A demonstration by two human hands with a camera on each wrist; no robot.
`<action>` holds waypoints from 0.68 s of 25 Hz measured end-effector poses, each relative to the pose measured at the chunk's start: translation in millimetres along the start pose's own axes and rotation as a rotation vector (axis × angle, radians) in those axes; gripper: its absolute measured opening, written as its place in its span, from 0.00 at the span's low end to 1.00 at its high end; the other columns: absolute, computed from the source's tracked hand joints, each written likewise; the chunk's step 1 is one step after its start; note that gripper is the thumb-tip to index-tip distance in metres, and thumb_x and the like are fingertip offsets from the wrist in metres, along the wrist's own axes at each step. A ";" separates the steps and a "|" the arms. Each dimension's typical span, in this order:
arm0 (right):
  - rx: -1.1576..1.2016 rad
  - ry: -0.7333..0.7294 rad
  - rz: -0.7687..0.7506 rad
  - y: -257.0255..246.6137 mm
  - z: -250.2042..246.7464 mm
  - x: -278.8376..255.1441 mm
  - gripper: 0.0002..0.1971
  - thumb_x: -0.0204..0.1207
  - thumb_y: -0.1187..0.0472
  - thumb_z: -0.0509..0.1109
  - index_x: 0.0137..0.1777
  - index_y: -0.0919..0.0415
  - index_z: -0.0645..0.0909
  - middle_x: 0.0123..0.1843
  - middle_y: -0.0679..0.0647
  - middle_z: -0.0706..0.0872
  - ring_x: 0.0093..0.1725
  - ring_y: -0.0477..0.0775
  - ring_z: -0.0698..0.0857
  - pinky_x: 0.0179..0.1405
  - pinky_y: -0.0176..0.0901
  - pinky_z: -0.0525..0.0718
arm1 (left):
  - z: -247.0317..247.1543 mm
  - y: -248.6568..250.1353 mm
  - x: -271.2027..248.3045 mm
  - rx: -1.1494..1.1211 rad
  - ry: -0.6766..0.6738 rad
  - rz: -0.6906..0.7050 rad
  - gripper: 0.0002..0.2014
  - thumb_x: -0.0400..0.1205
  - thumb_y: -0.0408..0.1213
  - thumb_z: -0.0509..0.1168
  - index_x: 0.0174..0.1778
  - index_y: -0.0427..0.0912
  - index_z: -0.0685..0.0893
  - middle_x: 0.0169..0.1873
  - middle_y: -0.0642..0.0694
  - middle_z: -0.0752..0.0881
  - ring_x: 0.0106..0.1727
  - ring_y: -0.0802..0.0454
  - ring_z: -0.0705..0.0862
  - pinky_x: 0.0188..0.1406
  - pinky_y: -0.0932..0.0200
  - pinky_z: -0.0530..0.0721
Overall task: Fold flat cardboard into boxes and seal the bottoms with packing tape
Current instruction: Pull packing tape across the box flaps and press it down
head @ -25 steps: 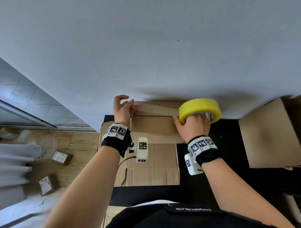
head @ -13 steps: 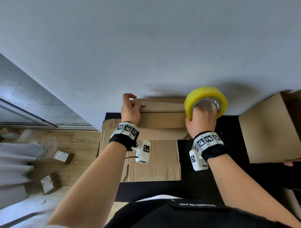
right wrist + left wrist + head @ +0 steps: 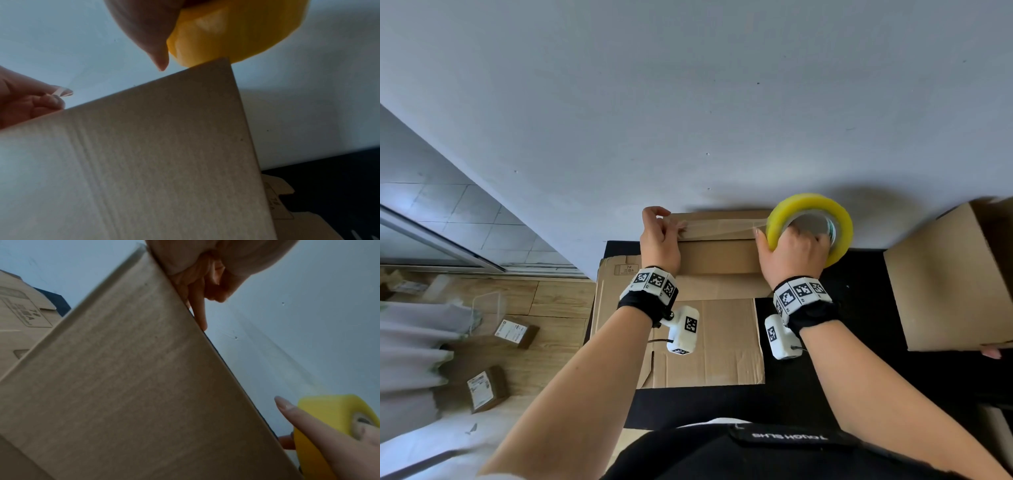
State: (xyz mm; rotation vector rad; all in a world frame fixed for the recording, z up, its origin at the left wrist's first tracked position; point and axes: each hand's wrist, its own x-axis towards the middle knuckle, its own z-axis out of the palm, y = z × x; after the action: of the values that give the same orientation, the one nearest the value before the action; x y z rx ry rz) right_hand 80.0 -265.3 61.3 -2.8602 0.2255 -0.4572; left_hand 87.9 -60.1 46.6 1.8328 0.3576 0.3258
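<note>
Nearest us, flat cardboard (image 3: 709,339) lies on the black counter (image 3: 859,308) below both wrists, not yet folded. Beyond it stands the box (image 3: 717,253), bottom flaps up, right under the fingers. The left hand (image 3: 659,240) pinches the free end of the tape strip (image 3: 719,226) at the box's left edge, fingers narrow around it. The right hand (image 3: 792,251) has its fingers hooked through the core of the yellow tape roll (image 3: 811,228), thumb along the outside. A second ago that roll sat lower and closer in; now it has swung up and out past the right corner, and the clear strip runs taut between the two sets of fingers just above the top. My read: enough tape is out, so laying it onto the seam comes next. Off beyond the right-hand fingers, another box (image 3: 948,274) waits.
</note>
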 end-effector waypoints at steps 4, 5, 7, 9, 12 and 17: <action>-0.022 -0.052 0.105 -4.6 3.0 8.9 0.25 0.73 0.36 0.71 0.35 0.61 0.79 0.31 0.58 0.85 0.34 0.62 0.83 0.51 0.53 0.71 | 1.3 -0.1 -1.9 0.025 -0.005 0.032 0.05 0.87 0.31 0.57 0.53 0.46 0.69 0.35 0.32 0.82 0.42 0.49 0.86 0.33 0.76 0.73; -0.037 -0.067 0.120 -5.4 3.6 8.9 0.24 0.72 0.37 0.72 0.37 0.61 0.79 0.33 0.58 0.86 0.36 0.62 0.83 0.53 0.53 0.71 | 1.8 -1.9 -3.4 0.017 -0.006 0.046 0.05 0.87 0.31 0.57 0.53 0.46 0.69 0.35 0.31 0.82 0.44 0.53 0.88 0.35 0.76 0.74; -0.067 -0.083 0.130 -5.9 4.5 8.7 0.23 0.71 0.38 0.73 0.38 0.60 0.79 0.35 0.57 0.86 0.38 0.61 0.83 0.55 0.53 0.70 | 2.3 -4.7 -6.2 0.005 -0.002 0.075 0.05 0.88 0.30 0.56 0.53 0.46 0.68 0.33 0.33 0.80 0.49 0.56 0.89 0.37 0.73 0.76; -0.087 -0.091 0.114 -5.4 4.4 9.3 0.22 0.70 0.39 0.75 0.38 0.60 0.79 0.34 0.57 0.85 0.38 0.61 0.84 0.55 0.54 0.71 | 2.0 -6.6 -7.5 0.028 -0.002 0.109 0.05 0.88 0.31 0.55 0.54 0.46 0.68 0.29 0.45 0.77 0.49 0.52 0.90 0.40 0.68 0.78; -0.108 -0.089 -0.027 -6.1 5.6 8.1 0.18 0.65 0.49 0.80 0.32 0.61 0.77 0.28 0.58 0.82 0.32 0.62 0.82 0.50 0.54 0.74 | 3.0 -7.1 -11.8 0.094 -0.036 0.199 0.05 0.86 0.33 0.54 0.54 0.48 0.69 0.31 0.56 0.74 0.43 0.50 0.87 0.40 0.56 0.79; -0.127 -0.038 -0.267 -12.5 15.6 1.8 0.14 0.56 0.66 0.79 0.27 0.60 0.74 0.23 0.56 0.76 0.27 0.61 0.78 0.38 0.47 0.74 | 3.4 -4.8 -12.8 0.178 -0.023 0.192 0.05 0.88 0.29 0.53 0.56 0.38 0.72 0.31 0.58 0.75 0.33 0.68 0.79 0.31 0.66 0.69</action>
State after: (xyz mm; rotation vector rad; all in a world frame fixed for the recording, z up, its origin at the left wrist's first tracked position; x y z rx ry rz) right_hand 88.1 -250.5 50.6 -3.0339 -0.1421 -0.4513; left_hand 77.1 -66.9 40.5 2.0502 0.1991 0.4154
